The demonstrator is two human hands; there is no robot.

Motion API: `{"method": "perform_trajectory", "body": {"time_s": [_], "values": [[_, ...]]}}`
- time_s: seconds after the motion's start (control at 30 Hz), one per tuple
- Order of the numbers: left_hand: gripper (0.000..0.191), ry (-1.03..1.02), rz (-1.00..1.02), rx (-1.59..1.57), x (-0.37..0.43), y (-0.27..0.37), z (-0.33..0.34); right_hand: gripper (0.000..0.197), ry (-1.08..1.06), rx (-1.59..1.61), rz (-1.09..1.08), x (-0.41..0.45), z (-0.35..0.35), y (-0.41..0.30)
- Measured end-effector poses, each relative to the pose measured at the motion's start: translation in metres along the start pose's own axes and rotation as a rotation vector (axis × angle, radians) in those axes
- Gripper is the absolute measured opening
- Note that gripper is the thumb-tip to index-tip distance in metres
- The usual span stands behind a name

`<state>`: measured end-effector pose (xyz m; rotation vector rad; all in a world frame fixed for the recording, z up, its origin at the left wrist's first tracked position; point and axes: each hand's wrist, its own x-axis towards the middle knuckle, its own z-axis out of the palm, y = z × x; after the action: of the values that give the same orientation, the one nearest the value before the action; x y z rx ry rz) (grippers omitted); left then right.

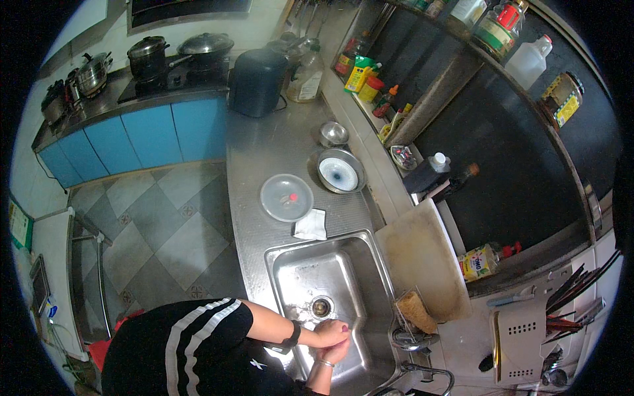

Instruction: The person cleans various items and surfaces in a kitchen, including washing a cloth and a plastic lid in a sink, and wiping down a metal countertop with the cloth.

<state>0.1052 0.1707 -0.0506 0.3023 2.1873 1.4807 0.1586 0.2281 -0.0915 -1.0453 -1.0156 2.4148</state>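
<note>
My left hand (331,332), with a black watch band (292,337) on the wrist, is over the stainless steel sink (366,292). Against it rests my right hand (334,351), which wears a silver bracelet (324,363). The two are pressed together, fingers curled. Something small and purplish-red shows between them, too small and covered to identify. Just beyond the hands is the drain (321,307) in the basin floor. The faucet (415,340) stands at the sink's far rim.
A round translucent lid (287,198) and a white packet (311,225) lie on the steel counter beside the sink. Nearby are a metal bowl holding a white strainer (339,173) and a smaller bowl (334,134). A cutting board (421,262) leans behind; a brown sponge (417,311) sits by the faucet.
</note>
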Motion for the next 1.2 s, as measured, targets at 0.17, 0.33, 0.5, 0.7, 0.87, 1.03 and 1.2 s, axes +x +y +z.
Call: {"method": "perform_trajectory", "body": {"time_s": [0.17,0.33,0.5,0.7,0.87,1.03,1.2], "values": [[0.028,0.005,0.197,0.195,0.002,-0.023,0.009,0.038,-0.071,0.052,0.190,0.026,-0.034,0.020],[0.025,0.026,0.278,0.224,-0.004,-0.024,0.004,0.038,-0.385,0.156,0.173,0.037,-0.040,0.029],[0.025,0.050,0.357,0.266,-0.009,-0.034,-0.008,0.038,-0.438,0.119,0.222,0.019,-0.022,0.035],[0.040,-0.074,0.163,0.387,-0.016,-0.050,-0.051,0.038,-0.352,-0.023,0.395,-0.001,0.014,0.047],[0.066,-0.258,0.098,0.294,-0.043,-0.059,-0.132,0.052,-0.261,-0.256,0.292,0.015,0.002,0.040],[0.059,-0.020,0.268,0.291,-0.078,-0.115,-0.238,0.051,-0.240,-0.335,0.089,-0.012,0.044,0.046],[0.049,0.221,0.184,0.255,-0.129,-0.188,-0.363,0.044,-0.385,-0.321,0.053,-0.025,0.110,0.079]]}}
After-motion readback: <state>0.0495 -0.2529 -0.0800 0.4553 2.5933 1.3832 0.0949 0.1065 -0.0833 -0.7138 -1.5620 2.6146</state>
